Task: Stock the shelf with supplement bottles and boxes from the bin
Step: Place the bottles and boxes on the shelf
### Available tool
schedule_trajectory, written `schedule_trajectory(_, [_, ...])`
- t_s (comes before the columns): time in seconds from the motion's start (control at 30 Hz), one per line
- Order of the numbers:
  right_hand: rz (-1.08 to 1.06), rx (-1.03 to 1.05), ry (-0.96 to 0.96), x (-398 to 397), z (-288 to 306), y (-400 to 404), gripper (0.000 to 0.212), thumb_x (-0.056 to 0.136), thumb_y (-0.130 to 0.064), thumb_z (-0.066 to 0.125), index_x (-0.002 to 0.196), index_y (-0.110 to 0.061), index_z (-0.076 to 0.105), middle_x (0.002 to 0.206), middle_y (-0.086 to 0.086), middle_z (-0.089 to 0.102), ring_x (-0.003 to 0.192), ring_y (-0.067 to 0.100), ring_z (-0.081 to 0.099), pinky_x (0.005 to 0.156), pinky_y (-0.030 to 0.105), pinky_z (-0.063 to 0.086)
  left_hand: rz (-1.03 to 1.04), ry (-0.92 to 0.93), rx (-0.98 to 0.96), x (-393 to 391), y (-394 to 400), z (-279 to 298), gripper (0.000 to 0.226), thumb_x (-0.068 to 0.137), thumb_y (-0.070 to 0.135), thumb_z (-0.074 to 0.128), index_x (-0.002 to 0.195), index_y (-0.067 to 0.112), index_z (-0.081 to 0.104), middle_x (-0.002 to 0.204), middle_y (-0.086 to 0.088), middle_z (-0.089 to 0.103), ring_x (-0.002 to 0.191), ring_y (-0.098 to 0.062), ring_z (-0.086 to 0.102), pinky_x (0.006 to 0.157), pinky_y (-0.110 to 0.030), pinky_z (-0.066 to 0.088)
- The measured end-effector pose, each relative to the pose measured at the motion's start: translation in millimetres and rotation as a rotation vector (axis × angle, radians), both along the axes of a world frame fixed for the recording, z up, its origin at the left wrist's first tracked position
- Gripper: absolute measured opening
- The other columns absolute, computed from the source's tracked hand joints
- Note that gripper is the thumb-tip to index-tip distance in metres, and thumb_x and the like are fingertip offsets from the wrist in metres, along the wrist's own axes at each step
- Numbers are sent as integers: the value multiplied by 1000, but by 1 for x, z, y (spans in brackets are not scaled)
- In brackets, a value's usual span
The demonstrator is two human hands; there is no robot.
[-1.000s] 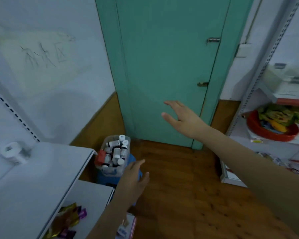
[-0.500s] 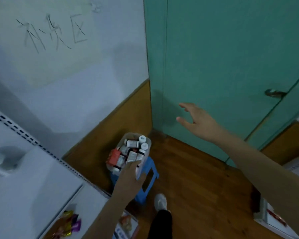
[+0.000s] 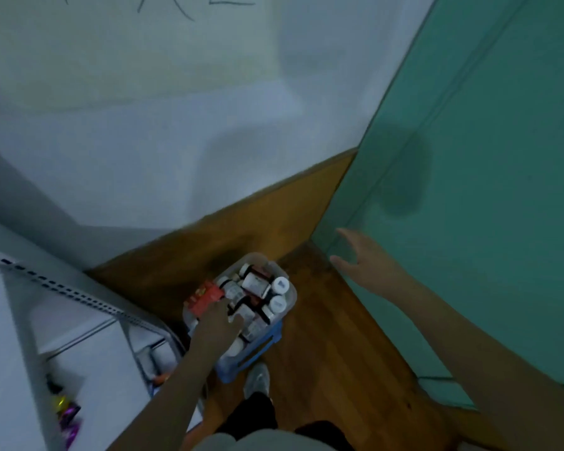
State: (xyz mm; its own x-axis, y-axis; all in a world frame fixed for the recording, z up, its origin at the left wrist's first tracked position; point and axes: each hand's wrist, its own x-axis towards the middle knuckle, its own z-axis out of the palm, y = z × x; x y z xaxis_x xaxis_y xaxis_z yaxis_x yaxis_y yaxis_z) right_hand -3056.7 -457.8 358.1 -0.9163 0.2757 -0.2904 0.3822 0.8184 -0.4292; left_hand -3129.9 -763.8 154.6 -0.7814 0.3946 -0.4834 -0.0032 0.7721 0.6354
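A clear plastic bin (image 3: 287, 281) sits on a blue stool (image 3: 258, 353) in the corner by the wall. It holds several white-capped supplement bottles (image 3: 258, 284) and a red box (image 3: 204, 296). My left hand (image 3: 217, 323) reaches down into the bin, fingers resting on the bottles beside the red box; whether it grips one is unclear. My right hand (image 3: 365, 262) hovers open, fingers spread, to the right of the bin near the green door. The white shelf (image 3: 88, 359) stands at the lower left.
The green door (image 3: 485, 174) fills the right side. A white wall with brown wainscot (image 3: 258, 219) runs behind the bin. Colourful packets (image 3: 66, 415) lie on a lower shelf level. My shoe (image 3: 258, 380) stands on the wooden floor (image 3: 339, 353) beside the stool.
The view has tilted down and closer to the bin. My left hand moved from the bin's near edge into the bin, onto the bottles. My right hand stays raised and open.
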Motion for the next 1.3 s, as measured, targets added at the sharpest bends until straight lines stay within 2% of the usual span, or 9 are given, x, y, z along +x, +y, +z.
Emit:
schedule_trajectory(0.17, [162, -80, -162, -72, -55, 1, 69, 97, -44, 56, 154, -17, 28, 155, 6, 36, 138, 18, 39, 108, 23, 28, 209, -76, -82, -21, 1, 22, 53, 96, 34, 57, 140, 6, 47, 137, -21, 52, 126, -35, 49, 101, -39, 40])
schedule_trajectory(0.33, [274, -156, -272, -134, -109, 4, 66, 96, -43, 58, 151, -15, 34, 149, 7, 41, 135, 23, 43, 109, 37, 39, 349, -111, -132, -27, -4, 19, 80, 82, 51, 48, 145, 2, 43, 142, -24, 48, 128, -37, 48, 101, -41, 42])
schedule_trajectory(0.4, [336, -205, -298, -155, -139, 7, 55, 94, -48, 58, 141, -21, 47, 137, 1, 52, 125, 20, 52, 102, 40, 46, 401, -92, -179, -32, -8, 7, 87, 74, 58, 44, 143, 6, 47, 133, -23, 56, 120, -37, 54, 97, -41, 46])
schedule_trajectory(0.5, [450, -244, -370, -179, -220, 19, 62, 85, -70, 49, 129, -25, 53, 123, 0, 61, 110, 17, 61, 91, 47, 54, 440, -92, -263, -36, -12, -16, 79, 75, 57, 47, 137, 9, 53, 128, -21, 59, 118, -39, 55, 96, -45, 47])
schedule_trajectory(0.6, [558, -228, -488, -191, -253, 1, 46, 84, -56, 53, 112, -20, 54, 98, 1, 63, 85, 18, 63, 75, 46, 56, 417, -99, -342, -48, -12, -43, 69, 76, 52, 48, 130, 11, 56, 122, -17, 60, 115, -39, 55, 93, -46, 46])
schedule_trajectory(0.7, [605, -196, -483, -195, -268, -18, 48, 91, -33, 64, 134, -19, 48, 112, 3, 65, 98, 23, 65, 79, 39, 54, 403, -77, -395, -55, -19, -93, 68, 71, 54, 45, 126, 17, 57, 111, -14, 64, 105, -37, 59, 85, -44, 50])
schedule_trajectory(0.83, [617, -139, -473, -191, -306, -34, 74, 93, -35, 64, 153, -15, 26, 147, 12, 45, 122, 31, 55, 94, 42, 49, 399, -63, -424, -73, -4, -94, 74, 76, 41, 63, 140, 8, 47, 129, -19, 54, 119, -42, 50, 97, -50, 44])
schedule_trajectory(1.07, [631, -110, -400, -180, -363, -53, 82, 88, -38, 69, 151, -6, 27, 157, 17, 29, 144, 35, 30, 113, 49, 34, 343, -26, -388, -85, -6, -130, 92, 76, 31, 77, 153, 16, 28, 153, -11, 34, 137, -35, 34, 103, -53, 40])
schedule_trajectory(1.3, [543, -44, -340, -172, -384, -67, 82, 84, -40, 71, 149, -9, 31, 156, 15, 30, 147, 32, 22, 115, 51, 33, 401, 36, -363, -70, -13, -148, 77, 75, 30, 80, 140, 7, 44, 135, -19, 47, 118, -41, 48, 92, -53, 47])
